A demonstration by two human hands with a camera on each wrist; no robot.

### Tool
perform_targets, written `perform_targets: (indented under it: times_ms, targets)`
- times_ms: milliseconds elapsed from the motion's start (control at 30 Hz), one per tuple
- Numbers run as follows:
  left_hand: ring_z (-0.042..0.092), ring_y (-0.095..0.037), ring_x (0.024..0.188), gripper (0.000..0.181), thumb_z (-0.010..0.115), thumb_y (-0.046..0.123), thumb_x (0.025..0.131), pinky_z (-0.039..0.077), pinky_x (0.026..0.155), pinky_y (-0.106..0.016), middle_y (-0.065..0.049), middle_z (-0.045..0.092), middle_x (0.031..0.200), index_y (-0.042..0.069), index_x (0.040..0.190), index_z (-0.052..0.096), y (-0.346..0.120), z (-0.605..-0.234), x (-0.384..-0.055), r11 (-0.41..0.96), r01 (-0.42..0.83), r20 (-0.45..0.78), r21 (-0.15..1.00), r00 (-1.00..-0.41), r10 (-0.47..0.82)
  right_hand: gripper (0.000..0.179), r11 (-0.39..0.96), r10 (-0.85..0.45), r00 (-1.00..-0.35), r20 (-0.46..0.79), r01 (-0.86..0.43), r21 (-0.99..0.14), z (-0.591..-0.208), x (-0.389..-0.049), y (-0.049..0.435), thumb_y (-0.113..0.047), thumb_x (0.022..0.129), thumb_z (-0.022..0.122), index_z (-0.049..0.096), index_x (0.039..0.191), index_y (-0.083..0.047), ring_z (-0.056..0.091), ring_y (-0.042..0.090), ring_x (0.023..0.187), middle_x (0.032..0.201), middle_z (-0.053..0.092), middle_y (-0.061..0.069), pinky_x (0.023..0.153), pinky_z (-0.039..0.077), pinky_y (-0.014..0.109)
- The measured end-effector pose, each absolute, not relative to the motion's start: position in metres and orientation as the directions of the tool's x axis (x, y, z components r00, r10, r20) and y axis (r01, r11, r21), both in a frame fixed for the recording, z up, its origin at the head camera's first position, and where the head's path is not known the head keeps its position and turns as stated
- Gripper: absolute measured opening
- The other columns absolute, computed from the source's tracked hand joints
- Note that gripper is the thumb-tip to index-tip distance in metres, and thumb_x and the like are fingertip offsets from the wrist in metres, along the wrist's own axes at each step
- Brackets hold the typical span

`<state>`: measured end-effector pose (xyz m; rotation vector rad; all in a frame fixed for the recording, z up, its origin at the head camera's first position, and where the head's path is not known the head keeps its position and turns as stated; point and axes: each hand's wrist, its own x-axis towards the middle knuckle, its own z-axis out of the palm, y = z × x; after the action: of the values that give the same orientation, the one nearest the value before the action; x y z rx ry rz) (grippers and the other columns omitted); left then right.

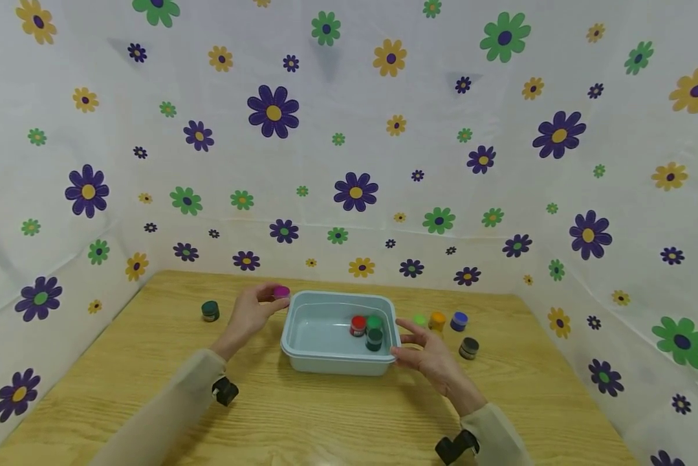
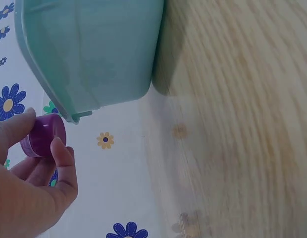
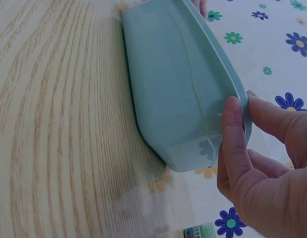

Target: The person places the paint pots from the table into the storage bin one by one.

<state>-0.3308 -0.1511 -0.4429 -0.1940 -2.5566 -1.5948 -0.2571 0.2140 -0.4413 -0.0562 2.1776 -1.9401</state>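
A light blue plastic tub (image 1: pixel 343 364) sits in the middle of the table. My left hand (image 1: pixel 251 316) pinches a small magenta jar (image 2: pixel 47 135) between thumb and fingers, just off the tub's left rim. On the other side, my right hand (image 1: pixel 436 364) grips the tub's right rim, its thumb and fingers on either side of the edge in the right wrist view. Inside the tub, towards the right, are a red-lidded jar (image 1: pixel 358 325), a green-lidded jar (image 1: pixel 374 321) and a dark green jar (image 1: pixel 374 339).
Left of the tub stands another dark green jar (image 1: pixel 210 311). Beyond my right hand are a light green jar (image 1: pixel 420 320), an orange jar (image 1: pixel 436 321), a blue jar (image 1: pixel 458 321) and a black jar (image 1: pixel 468 348). A flower-patterned sheet (image 1: pixel 360 252) surrounds the wooden table (image 1: pixel 255 414).
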Motion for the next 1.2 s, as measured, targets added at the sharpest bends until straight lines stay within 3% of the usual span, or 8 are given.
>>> perform_targets:
  times_ms: [300, 733, 967, 1200]
  targets:
    - [0.062, -0.026, 0.110, 0.042, 0.072, 0.033, 0.089, 0.058, 0.088, -0.036, -0.008, 0.068, 0.118, 0.014, 0.126, 0.064, -0.137, -0.439, -0.330, 0.430, 0.198, 0.199, 0.881, -0.979, 0.044, 0.068, 0.119, -0.158, -0.978, -0.139, 0.121, -0.985, -0.441, -0.258, 0.212, -0.005, 0.089, 0.070, 0.040, 0.150, -0.011, 0.065, 0.018, 0.088, 0.133, 0.044, 0.029, 0.087, 0.058, 0.040]
    - [0.067, -0.018, 0.095, 0.034, 0.075, 0.025, 0.087, 0.058, 0.085, -0.035, -0.004, 0.071, 0.108, 0.014, 0.118, 0.068, -0.100, -0.438, -0.321, 0.408, 0.318, 0.290, 0.856, -0.948, 0.130, 0.071, 0.110, -0.196, -0.972, -0.127, 0.107, -0.988, -0.443, -0.258, 0.215, -0.006, 0.089, 0.070, 0.036, 0.151, -0.008, 0.066, 0.017, 0.088, 0.134, 0.043, 0.032, 0.092, 0.056, 0.045]
    - [0.067, -0.018, 0.095, 0.037, 0.078, 0.018, 0.084, 0.058, 0.085, -0.033, -0.004, 0.070, 0.107, 0.010, 0.119, 0.067, -0.082, -0.438, -0.315, 0.440, 0.315, 0.273, 0.841, -0.949, 0.158, 0.071, 0.109, -0.194, -0.971, -0.138, 0.118, -0.987, -0.441, -0.257, 0.214, -0.006, 0.090, 0.070, 0.035, 0.151, -0.009, 0.066, 0.017, 0.088, 0.134, 0.043, 0.030, 0.094, 0.055, 0.046]
    - [0.063, -0.015, 0.087, 0.026, 0.076, 0.018, 0.085, 0.056, 0.076, -0.031, -0.002, 0.069, 0.096, 0.009, 0.109, 0.069, -0.067, -0.430, -0.312, 0.507, 0.306, 0.210, 0.806, -0.948, 0.238, 0.070, 0.112, -0.186, -0.973, -0.137, 0.117, -0.987, -0.441, -0.258, 0.213, -0.006, 0.090, 0.069, 0.036, 0.152, -0.009, 0.066, 0.017, 0.088, 0.134, 0.044, 0.029, 0.092, 0.055, 0.044]
